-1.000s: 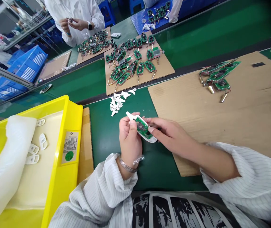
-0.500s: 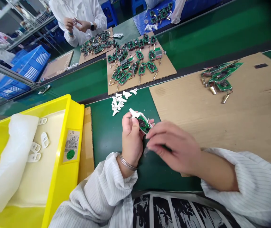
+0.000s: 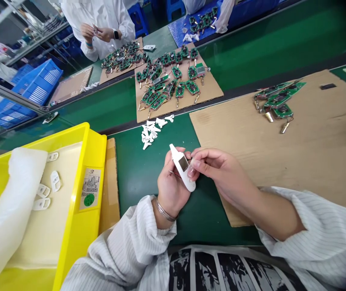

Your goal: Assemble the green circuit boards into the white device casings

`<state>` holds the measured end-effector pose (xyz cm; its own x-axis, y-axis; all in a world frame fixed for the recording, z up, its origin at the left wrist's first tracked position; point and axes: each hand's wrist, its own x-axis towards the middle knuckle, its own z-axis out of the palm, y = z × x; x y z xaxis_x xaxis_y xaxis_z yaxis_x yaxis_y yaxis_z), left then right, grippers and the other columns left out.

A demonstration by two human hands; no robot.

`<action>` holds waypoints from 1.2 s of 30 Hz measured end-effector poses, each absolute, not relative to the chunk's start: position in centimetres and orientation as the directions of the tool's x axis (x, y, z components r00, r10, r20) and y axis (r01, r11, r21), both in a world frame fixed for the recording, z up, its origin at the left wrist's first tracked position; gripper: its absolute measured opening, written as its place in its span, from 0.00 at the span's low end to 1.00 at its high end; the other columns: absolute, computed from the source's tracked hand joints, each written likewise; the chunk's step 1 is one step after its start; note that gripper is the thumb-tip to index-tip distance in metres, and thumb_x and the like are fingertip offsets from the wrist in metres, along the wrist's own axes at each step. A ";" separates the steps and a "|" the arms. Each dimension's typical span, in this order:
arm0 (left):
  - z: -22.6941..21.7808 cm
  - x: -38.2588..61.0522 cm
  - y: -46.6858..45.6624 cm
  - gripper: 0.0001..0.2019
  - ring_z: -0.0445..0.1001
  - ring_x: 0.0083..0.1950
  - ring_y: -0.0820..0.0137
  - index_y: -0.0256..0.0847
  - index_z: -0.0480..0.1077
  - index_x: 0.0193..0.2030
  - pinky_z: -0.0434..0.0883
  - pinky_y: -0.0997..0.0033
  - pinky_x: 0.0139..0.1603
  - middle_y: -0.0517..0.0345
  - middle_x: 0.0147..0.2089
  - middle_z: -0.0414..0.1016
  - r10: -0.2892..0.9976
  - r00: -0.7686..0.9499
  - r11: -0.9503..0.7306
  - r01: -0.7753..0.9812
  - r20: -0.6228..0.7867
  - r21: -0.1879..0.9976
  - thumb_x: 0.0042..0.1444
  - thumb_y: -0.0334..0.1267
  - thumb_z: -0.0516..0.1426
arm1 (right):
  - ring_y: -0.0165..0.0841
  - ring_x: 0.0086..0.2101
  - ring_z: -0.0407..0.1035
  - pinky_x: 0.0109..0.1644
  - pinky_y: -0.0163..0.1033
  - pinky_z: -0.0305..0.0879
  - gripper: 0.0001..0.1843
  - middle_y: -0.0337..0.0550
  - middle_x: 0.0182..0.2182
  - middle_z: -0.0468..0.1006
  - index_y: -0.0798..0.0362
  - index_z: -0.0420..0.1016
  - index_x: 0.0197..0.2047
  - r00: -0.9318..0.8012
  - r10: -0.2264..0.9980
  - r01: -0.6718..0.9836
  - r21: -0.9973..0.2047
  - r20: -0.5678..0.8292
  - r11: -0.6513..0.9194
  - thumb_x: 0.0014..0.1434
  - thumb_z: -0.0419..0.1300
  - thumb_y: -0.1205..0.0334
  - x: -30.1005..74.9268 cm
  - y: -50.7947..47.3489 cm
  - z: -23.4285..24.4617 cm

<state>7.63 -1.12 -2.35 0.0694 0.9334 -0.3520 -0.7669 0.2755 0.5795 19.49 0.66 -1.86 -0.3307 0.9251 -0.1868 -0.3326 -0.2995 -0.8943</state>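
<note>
My left hand point(image 3: 173, 188) is closed around a white handheld device point(image 3: 182, 167) that looks like an ear thermometer. Its narrow tip points up and to the left, and its small dark screen faces me. A thin red wire point(image 3: 175, 173) shows at its left side, by my palm. My right hand point(image 3: 218, 167) pinches a small clear piece point(image 3: 191, 167) at the device's right edge; the fingers hide part of it. Beyond my hands, several white pointed plastic tips point(image 3: 150, 133) lie in a loose pile on the green table.
A yellow bin point(image 3: 83, 161) with white casing parts point(image 3: 55, 181) and white foam point(image 3: 12, 206) stands at left. Circuit boards point(image 3: 173, 87) cover a cardboard sheet ahead; several more boards point(image 3: 280, 101) lie on cardboard point(image 3: 266, 161) at right. A co-worker point(image 3: 100, 28) sits across.
The device has turned over in my left hand: its green circuit board faced me before, now its white front with the screen does. My right hand has moved in to its edge.
</note>
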 end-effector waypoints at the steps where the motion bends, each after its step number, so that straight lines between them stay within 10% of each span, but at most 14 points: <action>1: -2.4 7.7 -1.1 0.05 0.62 0.23 0.77 0.45 0.64 0.42 0.61 0.74 0.27 0.60 0.34 0.66 0.934 0.064 0.271 -0.769 -0.352 0.578 0.60 0.39 0.51 | 0.31 0.27 0.71 0.34 0.40 0.71 0.15 0.42 0.29 0.75 0.52 0.73 0.28 -0.312 0.933 -0.336 -0.898 -0.178 -0.284 0.51 0.70 0.50 19.4 0.6 -1.9; 9: -2.4 8.2 -1.3 0.03 0.62 0.25 0.76 0.45 0.63 0.40 0.60 0.75 0.28 0.62 0.32 0.65 0.925 0.055 0.260 -0.813 -0.377 0.521 0.59 0.38 0.51 | 0.41 0.54 0.66 0.41 0.39 0.71 0.12 0.46 0.47 0.73 0.51 0.76 0.27 -0.226 0.959 -0.326 -0.915 -0.169 -0.238 0.50 0.70 0.53 18.9 0.0 -3.1; 20: -2.8 8.4 -1.6 0.03 0.67 0.34 0.74 0.46 0.63 0.39 0.68 0.70 0.44 0.60 0.38 0.66 0.941 0.046 0.231 -0.811 -0.335 0.537 0.60 0.38 0.50 | 0.41 0.59 0.61 0.51 0.41 0.70 0.11 0.47 0.52 0.70 0.50 0.75 0.30 -0.171 0.981 -0.259 -0.957 -0.089 -0.132 0.52 0.69 0.53 18.7 -0.4 -3.6; 32: -2.2 9.1 -1.8 0.04 0.62 0.29 0.76 0.43 0.61 0.36 0.66 0.72 0.38 0.58 0.37 0.63 0.936 0.132 0.300 -0.783 -0.327 0.545 0.53 0.35 0.52 | 0.38 0.56 0.63 0.61 0.45 0.63 0.24 0.47 0.54 0.68 0.48 0.65 0.49 -0.166 0.986 -0.140 -0.989 -0.031 -0.055 0.51 0.68 0.57 18.6 -1.1 -2.8; 36: -2.3 9.0 -1.9 0.04 0.62 0.25 0.79 0.41 0.63 0.36 0.60 0.77 0.24 0.57 0.36 0.64 0.914 0.253 0.381 -0.802 -0.316 0.461 0.52 0.34 0.52 | 0.30 0.32 0.70 0.34 0.37 0.71 0.24 0.41 0.43 0.72 0.48 0.64 0.45 -0.234 0.959 -0.166 -0.966 -0.159 -0.200 0.50 0.70 0.54 18.9 -0.8 -2.4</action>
<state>9.02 -1.91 -2.28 0.2531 0.9143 -0.3163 -0.8016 0.3813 0.4606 18.89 -0.77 -2.40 -0.2339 0.9592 -0.1587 -0.1662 -0.2003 -0.9655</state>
